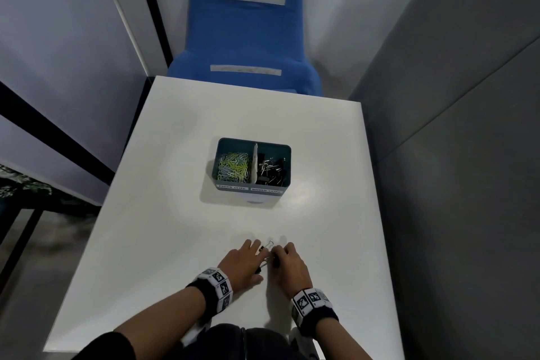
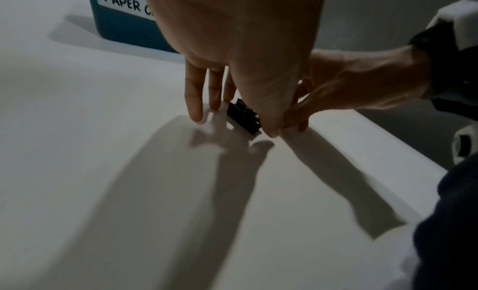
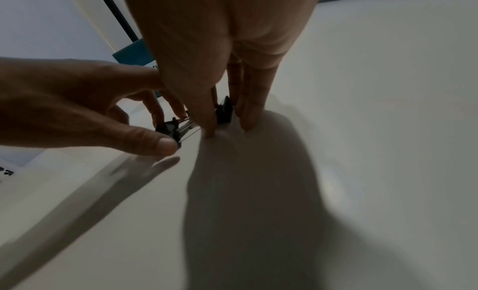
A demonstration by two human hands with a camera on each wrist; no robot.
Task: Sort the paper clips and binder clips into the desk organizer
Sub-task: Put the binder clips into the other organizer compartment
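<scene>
Pinching a black binder clip (image 3: 169, 129) between thumb and fingers, the left hand (image 1: 239, 264) works near the front edge of the white surface (image 1: 175, 213), just beside the right hand (image 1: 289, 267), whose fingers close on a second binder clip (image 3: 224, 110). Well apart, mid-surface, stands the teal desk organizer (image 1: 253, 187): paper clips (image 1: 233, 166) in its left compartment, binder clips in its right. Bare surface lies between. A blue chair (image 1: 245, 32) stands past the far edge.
</scene>
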